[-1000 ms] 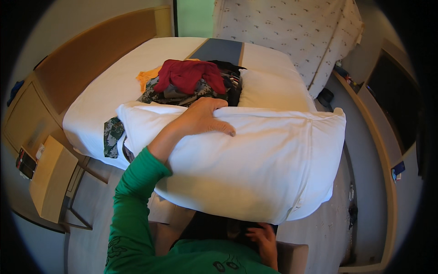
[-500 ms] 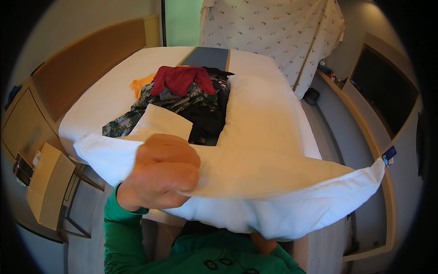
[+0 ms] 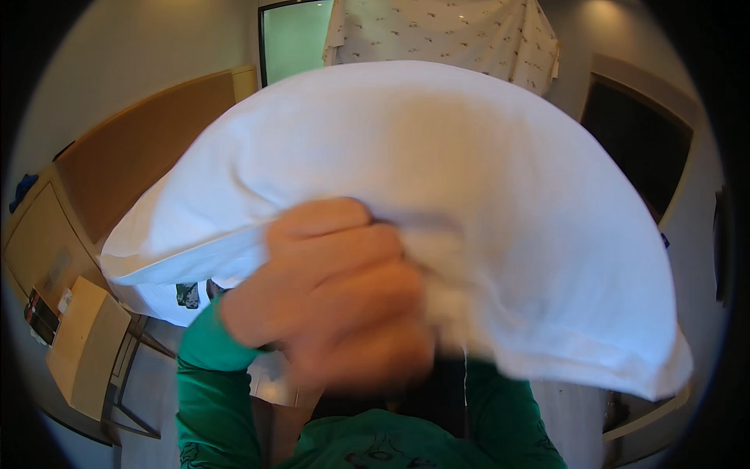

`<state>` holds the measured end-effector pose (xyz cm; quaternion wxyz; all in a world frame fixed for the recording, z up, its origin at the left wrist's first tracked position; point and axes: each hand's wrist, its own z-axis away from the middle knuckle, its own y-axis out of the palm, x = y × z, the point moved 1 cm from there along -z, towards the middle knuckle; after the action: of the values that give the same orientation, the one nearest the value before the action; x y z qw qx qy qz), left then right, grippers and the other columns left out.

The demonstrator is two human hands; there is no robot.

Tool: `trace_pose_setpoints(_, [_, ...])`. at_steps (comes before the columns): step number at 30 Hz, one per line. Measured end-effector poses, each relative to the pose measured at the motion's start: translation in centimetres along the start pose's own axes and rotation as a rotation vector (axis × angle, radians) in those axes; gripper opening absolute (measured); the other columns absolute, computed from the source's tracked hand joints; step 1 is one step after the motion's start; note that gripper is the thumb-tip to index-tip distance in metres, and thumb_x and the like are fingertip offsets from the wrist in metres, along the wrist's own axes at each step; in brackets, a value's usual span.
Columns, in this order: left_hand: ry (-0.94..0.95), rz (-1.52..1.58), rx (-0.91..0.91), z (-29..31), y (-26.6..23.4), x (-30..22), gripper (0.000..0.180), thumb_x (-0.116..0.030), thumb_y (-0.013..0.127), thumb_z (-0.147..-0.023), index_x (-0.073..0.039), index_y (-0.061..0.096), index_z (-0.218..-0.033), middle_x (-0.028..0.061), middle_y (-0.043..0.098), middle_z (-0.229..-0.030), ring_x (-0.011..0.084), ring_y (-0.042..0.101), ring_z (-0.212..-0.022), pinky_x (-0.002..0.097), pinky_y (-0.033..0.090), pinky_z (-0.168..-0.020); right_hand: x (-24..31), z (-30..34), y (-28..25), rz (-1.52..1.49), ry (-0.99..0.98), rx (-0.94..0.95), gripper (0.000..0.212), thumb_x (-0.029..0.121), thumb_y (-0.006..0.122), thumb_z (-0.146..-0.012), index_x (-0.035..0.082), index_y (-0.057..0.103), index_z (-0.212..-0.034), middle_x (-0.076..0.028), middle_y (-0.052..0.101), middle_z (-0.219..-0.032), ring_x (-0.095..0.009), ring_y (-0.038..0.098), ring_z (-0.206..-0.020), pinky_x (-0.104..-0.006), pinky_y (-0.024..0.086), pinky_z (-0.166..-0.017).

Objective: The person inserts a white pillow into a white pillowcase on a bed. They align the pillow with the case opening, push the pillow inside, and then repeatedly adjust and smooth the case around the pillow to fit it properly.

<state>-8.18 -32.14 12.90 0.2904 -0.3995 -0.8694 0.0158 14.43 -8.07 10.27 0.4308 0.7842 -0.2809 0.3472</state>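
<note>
A large white pillow (image 3: 500, 203) is held up in front of me, bulging upward and filling the middle of the view. My left hand (image 3: 336, 297) is closed in a fist on its near edge, slightly smeared by motion. My right forearm in its green sleeve (image 3: 508, 406) runs up under the pillow's lower right part. The right hand itself is hidden there, so its fingers cannot be seen. Beneath the pillow's left edge, a scrap of camouflage cloth (image 3: 187, 295) shows on the white bed (image 3: 160, 301); most of the bed is covered from sight.
On the left stand a brown headboard (image 3: 148, 156) and a small wooden desk (image 3: 86, 352) with thin legs. A patterned curtain (image 3: 445, 35) hangs at the back beside a greenish glass panel (image 3: 293, 39). A dark television screen (image 3: 637, 141) is mounted on the right wall.
The pillow has swung up and away from me, from lying low and flat to an arch that hides the clothes pile. My left hand has moved right with it, still gripping.
</note>
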Motion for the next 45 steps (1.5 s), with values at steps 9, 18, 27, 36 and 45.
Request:
trace_pose_setpoints(9, [-0.396, 0.206, 0.515, 24.3, 16.6, -3.3, 0.010, -0.014, 0.065, -0.078, -0.010, 0.056, -0.080, 0.0075, 0.059, -0.070, 0.0274, 0.061, -0.065, 0.0416, 0.047, -0.059, -27.4, 20.2, -7.5, -0.038, 0.982, 0.283, 0.031, 0.022, 0.059, -0.104, 0.004, 0.063, -0.129, -0.014, 0.073, -0.117, -0.022, 0.072, -0.102, -0.0295, 0.058, -0.082])
trace_pose_setpoints(18, [-0.504, 0.486, 0.480, 21.6, 16.0, -4.7, 0.022, -0.022, 0.077, -0.083, -0.010, 0.059, -0.081, 0.0081, 0.056, -0.077, 0.0276, 0.060, -0.074, 0.0403, 0.048, -0.074, -8.4, 18.5, -5.8, 0.516, 0.143, 0.124, 0.028, 0.011, 0.055, -0.105, 0.000, 0.063, -0.129, -0.015, 0.069, -0.123, -0.026, 0.069, -0.109, -0.0328, 0.056, -0.087])
trace_pose_setpoints(27, [-0.958, -0.379, 0.420, 27.6, 15.6, 10.7, 0.072, -0.043, 0.069, -0.095, -0.012, 0.045, -0.155, 0.0230, 0.037, -0.161, 0.0426, 0.035, -0.147, 0.0590, 0.026, -0.118, -10.4, 9.1, -13.1, 1.927, -0.503, -0.347, 0.052, 0.021, 0.058, -0.101, 0.009, 0.052, -0.151, -0.017, 0.045, -0.159, -0.035, 0.040, -0.148, -0.0491, 0.028, -0.119])
trace_pose_setpoints(36, [-1.273, -0.199, 0.099, 36.7, 12.6, 11.3, 0.039, -0.025, 0.053, -0.106, 0.007, 0.064, -0.124, 0.0238, 0.068, -0.113, 0.0409, 0.065, -0.099, 0.0444, 0.052, -0.087, -11.6, 18.2, -31.2, 1.585, -0.244, -0.773, 0.048, 0.028, 0.038, -0.113, 0.004, 0.045, -0.154, -0.021, 0.045, -0.157, -0.037, 0.045, -0.143, -0.0437, 0.034, -0.118])
trace_pose_setpoints(45, [-1.863, 0.472, -0.003, 31.9, 12.7, 18.4, 0.097, -0.052, 0.079, -0.087, 0.005, 0.037, -0.152, 0.0230, 0.057, -0.140, 0.0254, 0.062, -0.121, 0.0343, 0.052, -0.097, -11.7, 30.9, -28.0, 1.302, -0.106, -1.091, 0.046, 0.028, 0.057, -0.108, -0.005, 0.053, -0.141, -0.024, 0.061, -0.134, -0.031, 0.060, -0.122, -0.0396, 0.048, -0.105])
